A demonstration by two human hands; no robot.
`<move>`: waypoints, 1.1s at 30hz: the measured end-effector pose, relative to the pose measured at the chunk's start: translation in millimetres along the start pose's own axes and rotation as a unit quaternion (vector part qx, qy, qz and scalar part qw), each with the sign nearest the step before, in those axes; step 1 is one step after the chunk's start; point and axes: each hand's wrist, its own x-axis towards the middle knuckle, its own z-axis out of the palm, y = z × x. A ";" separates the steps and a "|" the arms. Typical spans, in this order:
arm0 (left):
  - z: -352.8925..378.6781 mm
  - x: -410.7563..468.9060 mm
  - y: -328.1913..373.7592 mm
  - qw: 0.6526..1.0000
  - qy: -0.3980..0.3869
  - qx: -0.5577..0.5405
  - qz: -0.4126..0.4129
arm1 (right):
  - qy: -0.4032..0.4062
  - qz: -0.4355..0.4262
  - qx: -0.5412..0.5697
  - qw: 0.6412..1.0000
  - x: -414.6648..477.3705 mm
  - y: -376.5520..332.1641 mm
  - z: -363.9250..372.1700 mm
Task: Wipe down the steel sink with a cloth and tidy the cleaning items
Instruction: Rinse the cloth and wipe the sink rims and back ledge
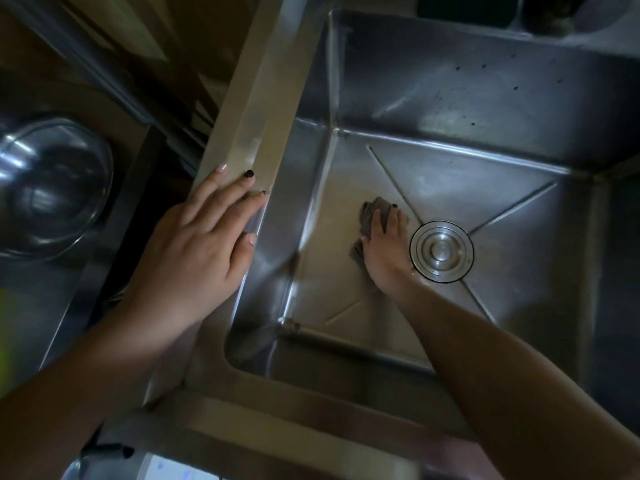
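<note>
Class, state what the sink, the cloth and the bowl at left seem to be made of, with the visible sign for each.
Sink: steel, brushed finish; grey sheen, streaked highlights, pressed creases.
Cloth: soft grey fabric, matt; it bunches into folds.
Bowl: probably polished metal; bright curved reflections, though dim light leaves it open.

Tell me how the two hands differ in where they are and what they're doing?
The left hand lies flat on the rim of the sink, holding nothing; the right hand is down inside it. The left hand only rests, while the right hand presses a grey cloth onto the bottom beside the drain. Both are bare, with some dark-painted nails.
</note>
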 end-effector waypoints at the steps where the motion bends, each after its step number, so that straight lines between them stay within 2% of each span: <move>1: -0.2 -0.1 0.3 1.000 -0.001 -0.001 0.000 | -0.014 -0.010 0.013 1.000 -4.5 -4.1 -1.1; 7: -5.0 1.2 1.7 1.000 -0.001 -0.013 -0.001 | -0.106 -0.048 0.126 0.985 -32.1 -15.7 -13.4; 11: -7.7 2.1 0.9 1.000 -0.013 -0.027 -0.004 | -0.151 0.009 0.230 0.961 -34.4 -17.2 -35.4; 14: -10.6 2.4 1.2 0.998 -0.028 -0.051 -0.009 | -0.133 0.106 0.406 0.898 -47.7 -19.5 -52.0; 17: -13.7 3.6 1.8 0.995 -0.031 -0.088 -0.029 | -0.047 0.154 0.545 0.823 -58.1 -24.2 -67.1; 20: -17.1 16.2 2.5 0.988 -0.012 -0.140 -0.059 | 0.011 0.178 0.651 0.738 -60.4 -32.1 -89.0; 24: -20.1 52.9 -1.6 0.985 -0.002 -0.163 -0.050 | 0.071 0.212 0.736 0.639 -51.3 -48.1 -121.8; 28: -25.1 106.3 -14.6 0.980 -0.007 -0.191 -0.046 | 0.123 0.243 0.776 0.568 -37.6 -69.6 -159.2; 33: -24.6 184.2 -28.7 0.975 0.006 -0.223 -0.011 | 0.158 0.247 0.802 0.521 -11.2 -86.3 -193.0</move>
